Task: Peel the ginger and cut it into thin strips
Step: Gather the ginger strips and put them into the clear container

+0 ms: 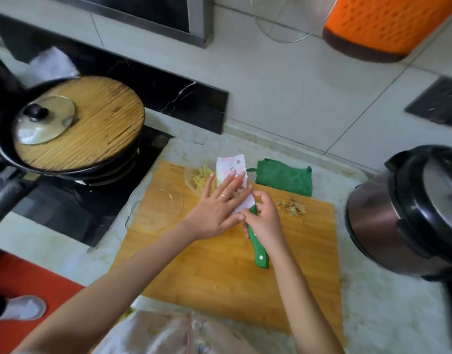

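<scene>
Pale yellow ginger strips (203, 178), brown peelings (292, 206), knife (258, 251)

My one view, head-worn, wide-angle, looking forward and down from above the counter, close over the cutting board (219, 264) at centre, wok (66, 172) at my left edge, pressure cooker (373, 226) right, tiled wall (296, 85) across the top

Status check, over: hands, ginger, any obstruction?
Left hand flat on knife blade; right hand grips its green handle. Ginger strips in glass dish. Peel scraps on board, clear of blade.
</scene>
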The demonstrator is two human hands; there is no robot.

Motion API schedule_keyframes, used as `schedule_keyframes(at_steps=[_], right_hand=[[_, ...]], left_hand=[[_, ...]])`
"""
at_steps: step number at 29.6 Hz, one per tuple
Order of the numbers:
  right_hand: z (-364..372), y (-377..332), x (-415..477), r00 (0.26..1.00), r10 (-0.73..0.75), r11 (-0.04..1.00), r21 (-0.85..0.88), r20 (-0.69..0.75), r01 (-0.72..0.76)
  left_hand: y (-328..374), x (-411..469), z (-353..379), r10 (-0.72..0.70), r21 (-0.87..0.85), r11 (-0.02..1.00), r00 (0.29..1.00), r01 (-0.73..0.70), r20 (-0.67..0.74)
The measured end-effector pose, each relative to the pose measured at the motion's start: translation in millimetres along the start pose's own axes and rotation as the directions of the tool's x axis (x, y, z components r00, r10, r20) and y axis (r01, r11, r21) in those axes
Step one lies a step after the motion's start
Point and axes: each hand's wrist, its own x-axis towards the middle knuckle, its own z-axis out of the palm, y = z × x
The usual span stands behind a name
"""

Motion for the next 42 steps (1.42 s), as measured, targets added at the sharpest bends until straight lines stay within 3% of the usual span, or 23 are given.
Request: schedule_keyframes(at_steps=[10, 12, 14, 17, 21, 23, 25, 27, 29, 31, 35, 37, 39, 41, 42], right_hand=[[-14.6, -8.5, 4.3, 0.999, 0.039, 0.999, 0.005, 0.002, -0.039], [-17.3, -7.6, 4.7, 0.999, 0.048, 0.999, 0.013, -0.010, -0.048], [-19.0, -7.9, 5.4, 0.998, 0.053, 0.999, 0.007, -0.013, -0.053], [-18.7, -6.8, 6.4, 0.998, 0.061, 0.998, 0.000, -0.022, -0.061], [-15.3, -5.5, 5.0, 0.996, 0.074, 0.997, 0.011, -0.042, -0.074], [-12.9, -6.4, 2.5, 0.996, 0.071, 0.997, 0.035, -0.063, -0.069], [-9.5, -7.7, 3.5, 0.994, 0.082, 0.995, 0.059, -0.074, -0.078], [-7.9, -10.5, 2.8, 0.992, 0.101, 0.990, 0.107, -0.070, -0.093], [-8.7, -13.5, 1.8, 0.993, 0.110, 0.983, 0.151, -0.052, -0.101], [-12.1, -15.2, -2.1, 0.995, 0.097, 0.983, 0.160, -0.031, -0.091], [-18.4, -12.3, -9.7, 0.994, 0.107, 0.980, 0.168, 0.001, -0.106], [-21.1, -10.4, -15.5, 0.998, 0.061, 0.997, 0.057, -0.011, -0.061], [-26.7, -8.7, -19.0, 0.998, -0.060, 0.955, -0.290, -0.001, 0.057], [-32.3, -2.7, -22.3, 0.975, -0.206, 0.726, -0.656, 0.078, 0.206], [-34.2, 2.1, -23.3, 0.956, -0.273, 0.602, -0.756, 0.107, 0.256]], left_hand=[[-65.4, 1.6, -1.8, -0.292, 0.146, 0.953, 0.934, 0.266, 0.206], [-67.2, -0.5, -5.8, -0.311, 0.064, 0.950, 0.938, 0.304, 0.150], [-62.5, 1.9, -9.4, -0.352, -0.049, 0.935, 0.936, 0.351, -0.001], [-54.9, 13.0, -12.5, -0.441, -0.142, 0.897, 0.867, 0.418, -0.234], [-50.3, 22.9, -18.7, -0.578, -0.197, 0.814, 0.795, 0.546, -0.185], [-46.6, 21.5, -21.6, -0.542, -0.255, 0.829, 0.829, 0.499, -0.140], [-45.1, 16.5, -21.0, -0.332, -0.223, 0.930, 0.928, 0.292, -0.168], [-43.4, 6.0, -18.4, 0.002, 0.017, 1.000, 0.987, 0.001, -0.162], [-43.8, -0.4, -16.2, 0.177, 0.215, 0.965, 0.979, -0.152, -0.102], [-45.7, -1.2, -18.4, 0.124, 0.293, 0.951, 0.990, -0.098, -0.072], [-60.0, 8.0, -31.4, -0.139, 0.328, 0.939, 0.987, 0.105, 0.081], [-65.6, 10.6, -34.9, -0.238, 0.275, 0.938, 0.968, 0.210, 0.074], [-65.6, 11.2, -37.5, -0.289, 0.129, 0.948, 0.957, 0.291, -0.033], [-66.3, 11.2, -38.1, -0.389, -0.002, 0.920, 0.914, 0.391, -0.116], [-67.1, 11.1, -36.7, -0.453, -0.051, 0.891, 0.881, 0.450, -0.135]])
